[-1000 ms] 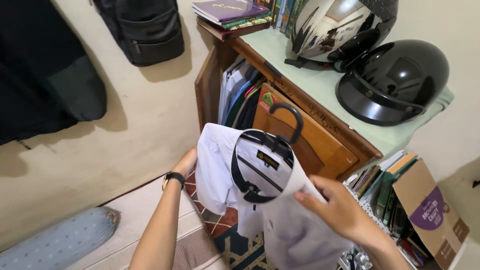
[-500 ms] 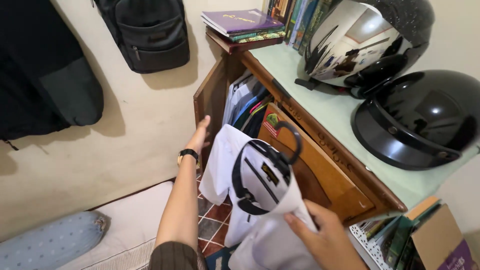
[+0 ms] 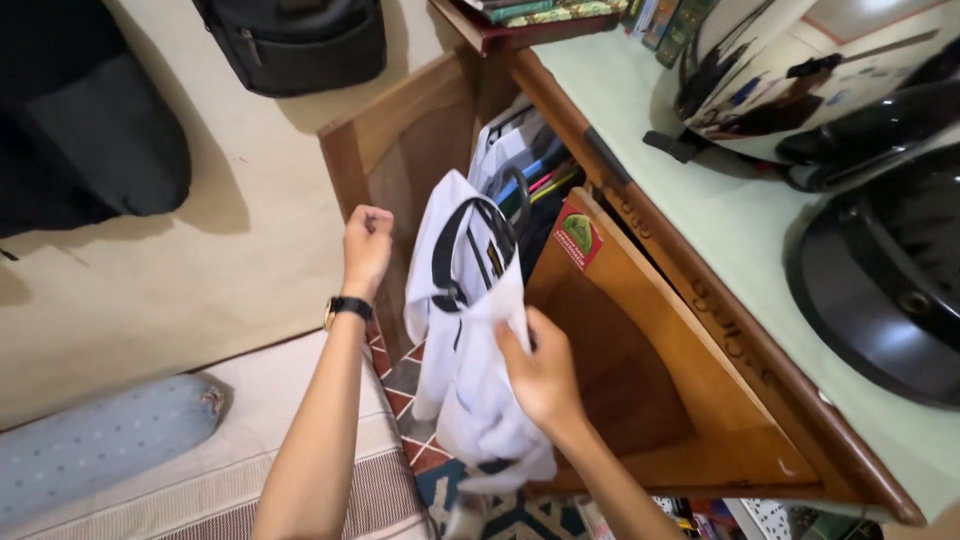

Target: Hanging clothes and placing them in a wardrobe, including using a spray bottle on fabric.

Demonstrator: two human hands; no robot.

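1. Since half a second earlier the white shirt (image 3: 465, 340), on its black hanger (image 3: 455, 250), had moved up from frame centre toward the wardrobe (image 3: 400, 150) opening; the hanger hook was now out of sight among the hung clothes (image 3: 525, 175).
2. Right hand (image 3: 540, 375) pinched the shirt front, fingers closed on the cloth.
3. Left hand (image 3: 367, 245), earlier open-fingered near the left door, was now curled into a loose fist against that door's edge; whether it gripped anything could not be told.
4. Judged: the shirt was at the point of hanging.
5. The wardrobe held a packed row of white, blue and dark garments.
6. Two black helmets (image 3: 880, 280) sat on top, upper right.
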